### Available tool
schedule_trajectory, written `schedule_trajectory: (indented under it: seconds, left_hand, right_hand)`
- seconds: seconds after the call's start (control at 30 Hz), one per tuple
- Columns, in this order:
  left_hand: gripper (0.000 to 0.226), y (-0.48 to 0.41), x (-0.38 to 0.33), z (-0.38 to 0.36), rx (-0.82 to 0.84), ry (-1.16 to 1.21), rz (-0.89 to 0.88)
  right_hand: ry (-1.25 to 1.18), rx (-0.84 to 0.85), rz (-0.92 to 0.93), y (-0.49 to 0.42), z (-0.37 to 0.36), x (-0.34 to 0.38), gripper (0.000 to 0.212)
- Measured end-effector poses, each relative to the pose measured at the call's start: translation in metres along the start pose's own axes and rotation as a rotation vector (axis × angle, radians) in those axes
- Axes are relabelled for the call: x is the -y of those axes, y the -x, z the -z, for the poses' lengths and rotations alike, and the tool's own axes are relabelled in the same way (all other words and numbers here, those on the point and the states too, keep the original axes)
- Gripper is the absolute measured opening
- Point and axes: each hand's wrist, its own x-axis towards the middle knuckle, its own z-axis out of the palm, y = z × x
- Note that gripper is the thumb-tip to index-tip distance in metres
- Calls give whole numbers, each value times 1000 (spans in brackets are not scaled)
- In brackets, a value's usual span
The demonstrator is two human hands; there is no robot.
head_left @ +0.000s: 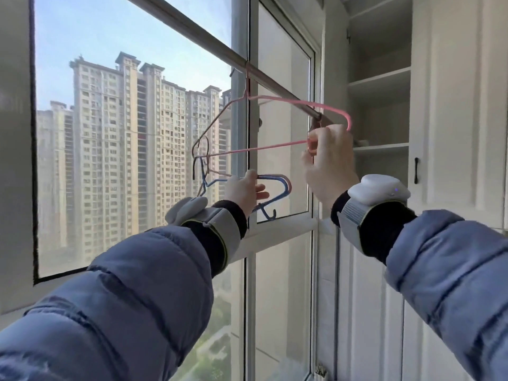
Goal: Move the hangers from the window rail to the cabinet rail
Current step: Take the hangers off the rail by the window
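Note:
A metal window rail (192,31) runs diagonally from the upper left down to a bracket by the cabinet. A pink wire hanger (288,101) hangs from it by its hook. My right hand (328,163) pinches the pink hanger's lower right corner. My left hand (244,189) is lower, closed on a bunch of hangers (277,185), blue and pink ones, held below the rail. Their hooks stick out to the left and downward. The cabinet rail is not in view.
A white cabinet (450,105) stands at the right with open shelves (379,81) and a door with a black handle (416,170). The window frame (248,160) and sill (286,229) lie straight ahead. Both wrists carry white devices.

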Motion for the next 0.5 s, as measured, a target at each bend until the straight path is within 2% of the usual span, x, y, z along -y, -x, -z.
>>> schedule_trajectory:
  seconds: [0.07, 0.13, 0.27, 0.43, 0.5]
  left_hand:
    - [19, -12, -3, -14, -31, -11, -49]
    - [24, -22, -6, -25, -71, -23, -94]
    - [20, -36, -9, -41, -133, -49, -136]
    - [22, -46, -7, -52, -185, -72, -155]
    - [23, -47, -5, -57, -211, -89, -167]
  right_hand:
    - [17, -223, 11, -17, -5, -15, 34]
    - [-22, -298, -11, -34, -7, -24, 43]
    - [-62, -116, -3, -64, -20, -33, 55]
    - [125, -11, 55, -83, -26, -44, 42]
    - [78, -15, 106, -86, -25, -46, 39]
